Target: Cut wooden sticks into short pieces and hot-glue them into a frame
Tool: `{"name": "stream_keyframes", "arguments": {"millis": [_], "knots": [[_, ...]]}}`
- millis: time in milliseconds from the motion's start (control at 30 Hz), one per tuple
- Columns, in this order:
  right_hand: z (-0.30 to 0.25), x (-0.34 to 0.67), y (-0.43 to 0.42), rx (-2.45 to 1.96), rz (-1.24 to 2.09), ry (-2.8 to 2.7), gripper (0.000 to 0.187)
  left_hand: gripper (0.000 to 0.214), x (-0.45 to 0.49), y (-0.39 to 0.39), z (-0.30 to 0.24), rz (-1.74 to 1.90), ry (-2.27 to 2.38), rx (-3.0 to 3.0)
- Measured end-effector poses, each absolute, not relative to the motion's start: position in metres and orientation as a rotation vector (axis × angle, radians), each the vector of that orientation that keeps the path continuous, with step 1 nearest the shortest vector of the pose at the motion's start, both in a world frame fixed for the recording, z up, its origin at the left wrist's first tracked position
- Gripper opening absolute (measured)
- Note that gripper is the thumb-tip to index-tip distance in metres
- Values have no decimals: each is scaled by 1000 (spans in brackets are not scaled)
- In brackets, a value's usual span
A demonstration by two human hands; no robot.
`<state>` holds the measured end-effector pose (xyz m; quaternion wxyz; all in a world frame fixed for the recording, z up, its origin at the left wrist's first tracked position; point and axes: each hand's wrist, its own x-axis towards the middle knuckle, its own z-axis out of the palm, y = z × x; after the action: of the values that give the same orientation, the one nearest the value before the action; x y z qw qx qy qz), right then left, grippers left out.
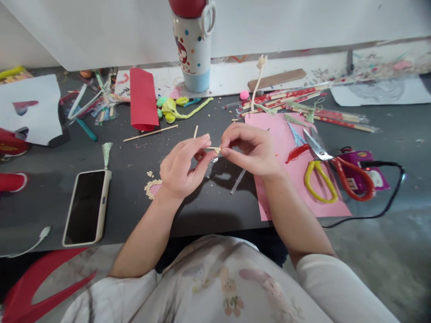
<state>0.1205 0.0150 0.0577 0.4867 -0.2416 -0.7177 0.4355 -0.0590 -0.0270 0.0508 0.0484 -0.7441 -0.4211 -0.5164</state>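
Above the middle of the table both hands meet, closed in pinches. My left hand (183,168) grips a thin pale wooden stick (211,148) that points toward the right hand. At the stick's right end, the fingertips of my right hand (249,148) pinch a small cream-coloured piece (217,151); its exact shape is too small to tell. Left of my left wrist lies a pink piece edged with small beige bits (148,188), partly hidden by the wrist. A few loose beige bits (150,173) lie just above it.
A phone (85,206) lies at the left. Scissors (325,157) rest on pink paper (269,197) at the right, beside a black cable (392,202). Behind stand a bottle (193,49) and a red folded paper (144,98). Wrapped red-and-pale sticks (289,96) lie further back.
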Motion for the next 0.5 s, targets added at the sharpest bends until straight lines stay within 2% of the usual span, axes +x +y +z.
{"name": "stream_keyframes", "arguments": {"millis": [300, 500], "knots": [[55, 119, 18, -606, 1027, -1761, 10, 38, -54, -25, 47, -1789, -1253, -2335], [54, 119, 17, -633, 1036, -1716, 9, 36, -51, -22, 47, -2158, -1558, -2392]]}}
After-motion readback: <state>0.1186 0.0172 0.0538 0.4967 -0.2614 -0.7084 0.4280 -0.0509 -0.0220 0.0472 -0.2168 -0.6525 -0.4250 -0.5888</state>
